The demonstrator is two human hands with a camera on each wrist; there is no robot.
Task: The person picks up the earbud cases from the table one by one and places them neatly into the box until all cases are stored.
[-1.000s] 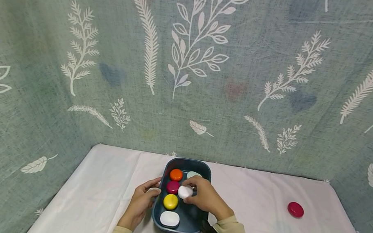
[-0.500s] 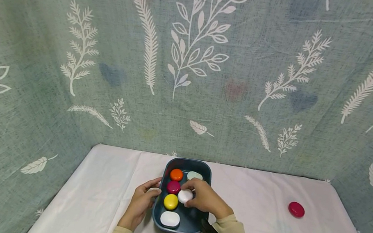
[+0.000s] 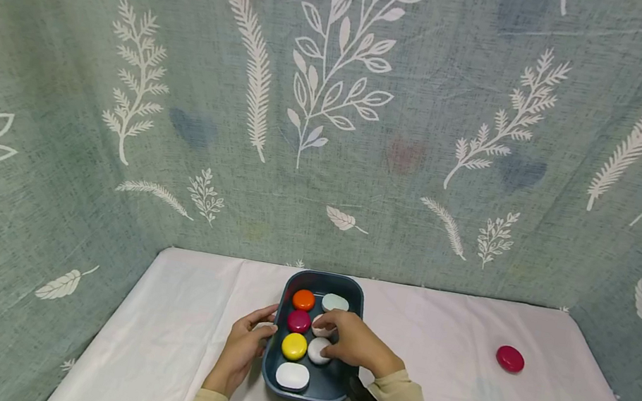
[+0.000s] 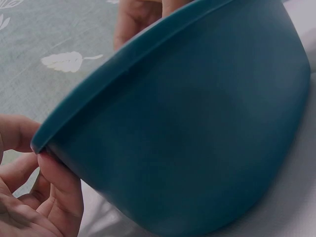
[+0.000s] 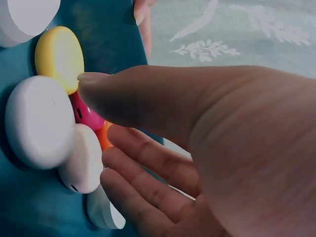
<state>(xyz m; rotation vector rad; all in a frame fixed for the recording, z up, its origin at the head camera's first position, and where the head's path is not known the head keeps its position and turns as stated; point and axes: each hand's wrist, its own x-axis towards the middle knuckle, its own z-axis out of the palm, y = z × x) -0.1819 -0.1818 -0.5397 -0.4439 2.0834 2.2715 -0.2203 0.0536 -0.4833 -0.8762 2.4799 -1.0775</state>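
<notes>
My left hand grips the left rim of a dark blue oblong tray; in the left wrist view the thumb and a fingertip pinch that rim. My right hand hovers over the tray, thumb and fingers apart, holding nothing. Beneath it sit two round white pebble-like discs, the nearer disc and the farther, partly covered disc. Left of them lie an orange disc, a crimson disc and a yellow disc. A white oblong piece and a pale oblong piece occupy opposite ends.
A red oval disc lies alone on the white cloth, to the right of the tray. Green leaf-patterned fabric rises behind and along both sides.
My right hand has drawn a white disc toward the near end, beside the yellow one, and let go of it. A second white disc now shows under the fingers. The left hand keeps still.
</notes>
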